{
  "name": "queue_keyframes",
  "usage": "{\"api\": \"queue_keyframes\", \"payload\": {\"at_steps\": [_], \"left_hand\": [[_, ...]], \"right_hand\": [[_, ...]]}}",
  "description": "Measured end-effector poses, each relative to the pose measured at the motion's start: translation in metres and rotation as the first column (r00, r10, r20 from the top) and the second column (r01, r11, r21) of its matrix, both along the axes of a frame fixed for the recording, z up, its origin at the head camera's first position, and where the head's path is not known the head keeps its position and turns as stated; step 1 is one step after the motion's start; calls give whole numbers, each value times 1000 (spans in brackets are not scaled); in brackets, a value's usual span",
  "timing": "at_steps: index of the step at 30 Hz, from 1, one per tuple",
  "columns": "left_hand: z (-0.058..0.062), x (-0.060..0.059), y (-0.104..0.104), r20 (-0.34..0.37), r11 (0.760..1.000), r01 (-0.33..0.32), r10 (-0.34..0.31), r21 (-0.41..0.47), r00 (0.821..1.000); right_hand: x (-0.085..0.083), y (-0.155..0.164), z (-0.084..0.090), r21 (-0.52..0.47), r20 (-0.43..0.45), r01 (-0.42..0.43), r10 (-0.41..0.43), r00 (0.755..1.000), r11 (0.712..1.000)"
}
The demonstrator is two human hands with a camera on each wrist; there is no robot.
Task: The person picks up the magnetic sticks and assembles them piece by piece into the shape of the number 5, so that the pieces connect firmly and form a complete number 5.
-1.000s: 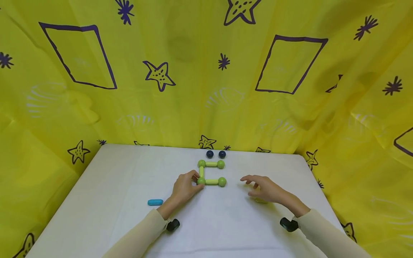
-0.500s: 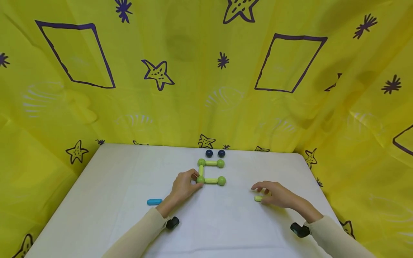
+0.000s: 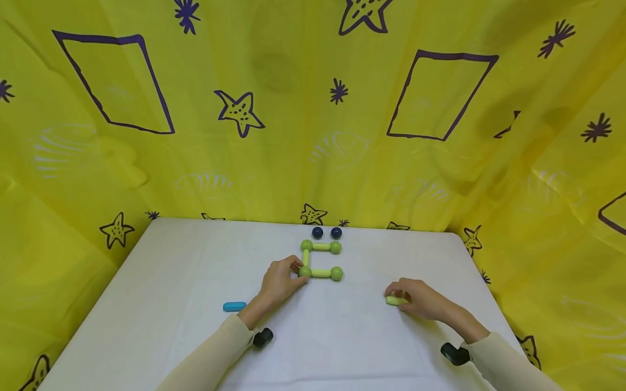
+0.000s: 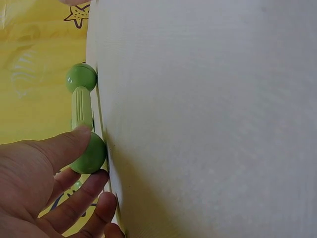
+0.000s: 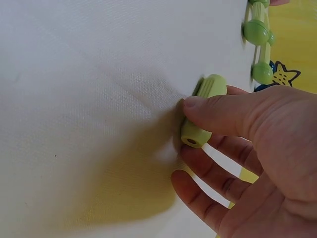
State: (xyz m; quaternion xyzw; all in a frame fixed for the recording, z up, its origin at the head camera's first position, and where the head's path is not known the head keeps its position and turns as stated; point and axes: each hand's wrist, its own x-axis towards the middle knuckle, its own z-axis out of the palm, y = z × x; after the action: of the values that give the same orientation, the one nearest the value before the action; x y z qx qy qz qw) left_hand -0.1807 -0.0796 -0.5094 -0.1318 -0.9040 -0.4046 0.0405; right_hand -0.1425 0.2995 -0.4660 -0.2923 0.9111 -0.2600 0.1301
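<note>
While our left hand [image 3: 280, 282] pinches the corner ball [image 3: 305, 271], our right hand [image 3: 420, 298] pinches the loose rod [image 3: 394, 300]; we should lift it level, keeping the frame [image 3: 320, 260] still.

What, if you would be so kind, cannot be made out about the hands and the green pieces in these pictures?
- Loose pale green ridged rod: head view, mostly hidden under the right hand.
- Green ball-and-rod frame: left wrist view, only one rod and two balls show; the table's edge hides the rest.
- Near-left green ball: head view, the left hand covers its grip.
- Two dark blue balls: too small for detail.
</note>
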Motion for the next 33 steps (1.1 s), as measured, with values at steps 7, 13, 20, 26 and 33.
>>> {"api": "queue_keyframes", "payload": {"at_steps": [7, 13, 20, 26, 33], "left_hand": [[2, 0, 1, -14, 1000, 2, -2, 3, 1000], [2, 0, 1, -21, 1000, 0, 0, 3, 1000], [3, 1, 2, -14, 1000, -1, 1, 6, 1000], [2, 2, 2, -8, 1000, -1, 1, 7, 1000], [1, 2, 2, -15, 1000, -1, 1, 5, 1000]], "right_hand": [[1, 1, -1, -22, -28, -8, 7, 1000, 1000], [1, 2, -1, -37, -51, -20, 18, 999, 999], [0, 3, 3, -41, -15, -30, 30, 999, 999], [-4, 5, 13, -35, -8, -41, 40, 999, 999], [-8, 8, 29, -97, -45, -8, 4, 999, 995]]}}
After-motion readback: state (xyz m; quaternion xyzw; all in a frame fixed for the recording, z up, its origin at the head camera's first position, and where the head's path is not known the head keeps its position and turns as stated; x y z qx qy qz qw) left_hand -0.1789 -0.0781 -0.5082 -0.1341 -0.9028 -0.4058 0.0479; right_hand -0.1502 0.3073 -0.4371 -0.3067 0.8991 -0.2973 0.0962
